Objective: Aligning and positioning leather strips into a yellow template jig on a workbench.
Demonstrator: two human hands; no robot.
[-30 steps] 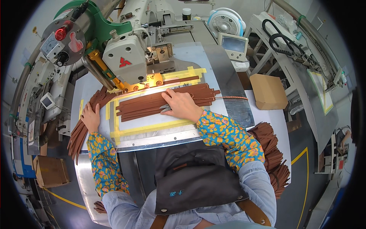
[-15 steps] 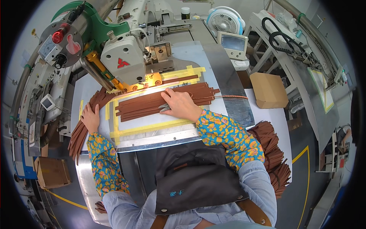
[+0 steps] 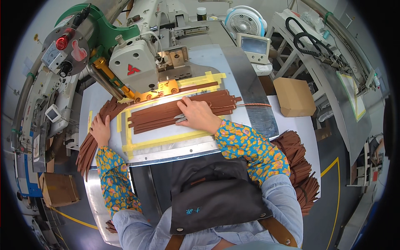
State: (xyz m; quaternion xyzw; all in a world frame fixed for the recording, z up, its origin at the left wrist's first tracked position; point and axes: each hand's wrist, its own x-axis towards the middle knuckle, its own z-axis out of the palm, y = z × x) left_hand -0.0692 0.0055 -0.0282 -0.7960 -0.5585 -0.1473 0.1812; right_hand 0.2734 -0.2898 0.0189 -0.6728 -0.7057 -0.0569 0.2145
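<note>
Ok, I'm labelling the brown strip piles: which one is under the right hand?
The middle pile, between lines of yellow tape; the left hand touches the fanned left pile, and no hand touches the bundles on the right.

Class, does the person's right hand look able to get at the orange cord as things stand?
Probably yes: the orange cord lies uncovered where it leaves the brown strips, near the right hand. The pointed metal tool it holds might hamper a grip.

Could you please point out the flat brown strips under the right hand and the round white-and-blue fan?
Flat brown strips (image 3: 160,115): head view, the stack's top face, left of centre.
Round white-and-blue fan (image 3: 243,25): head view, middle of the front grille.
</note>
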